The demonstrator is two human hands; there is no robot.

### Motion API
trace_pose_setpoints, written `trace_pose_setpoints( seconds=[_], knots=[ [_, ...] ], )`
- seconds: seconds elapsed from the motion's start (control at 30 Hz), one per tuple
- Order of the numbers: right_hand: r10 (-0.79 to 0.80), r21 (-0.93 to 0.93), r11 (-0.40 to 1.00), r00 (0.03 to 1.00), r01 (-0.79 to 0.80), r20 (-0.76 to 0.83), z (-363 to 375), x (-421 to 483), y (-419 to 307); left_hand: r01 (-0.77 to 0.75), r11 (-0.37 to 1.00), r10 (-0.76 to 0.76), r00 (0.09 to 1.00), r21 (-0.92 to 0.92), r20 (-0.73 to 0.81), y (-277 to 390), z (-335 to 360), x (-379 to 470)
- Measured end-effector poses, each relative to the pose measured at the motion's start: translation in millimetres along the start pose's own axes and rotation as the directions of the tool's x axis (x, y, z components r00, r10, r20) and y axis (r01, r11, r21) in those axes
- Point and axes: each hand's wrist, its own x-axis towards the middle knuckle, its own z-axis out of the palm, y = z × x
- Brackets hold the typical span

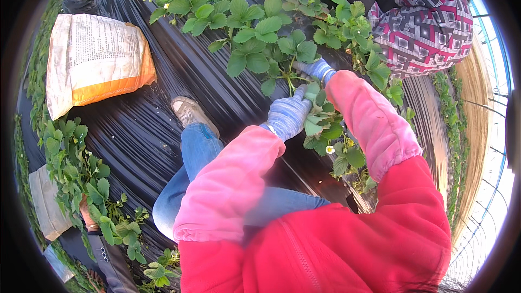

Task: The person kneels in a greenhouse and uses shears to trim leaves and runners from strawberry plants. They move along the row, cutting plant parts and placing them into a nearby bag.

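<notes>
My left hand [288, 114], in a blue-and-white knit glove, is closed against strawberry leaves [313, 125] whose pale undersides show beside the palm. Its fingertips reach the base of a strawberry plant [290, 78]. Just beyond, my right hand [314, 69], gloved alike, is at the stalks of the same plant. Leaves and stalks partly cover its fingers, so its grip is hidden. The plant grows through black plastic mulch film [228, 101]. A white strawberry flower [330, 149] shows below the hands.
A white-and-orange woven sack [106, 57] bearing writing stands at left on the film. Another person in a patterned top [427, 28] crouches at upper right. At lower left, a person's dark sleeve [108, 258] reaches into another plant row [77, 171], near a pale bag [49, 201].
</notes>
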Motion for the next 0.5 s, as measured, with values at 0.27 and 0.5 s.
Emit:
trace_pose_setpoints(
  seconds=[0.27,0.5],
  knots=[
    [-0.178,-0.115,0.971,0.958,0.207,0.225,-6,37,-17,-0.001,1.0,0.0,0.999,-0.014,-0.033,-2,0,-2],
    [-0.341,-0.219,0.851,0.82,0.477,0.46,-5,24,-42,0.0,1.0,0.001,1.0,-0.031,0.01,-2,2,-1]
  ],
)
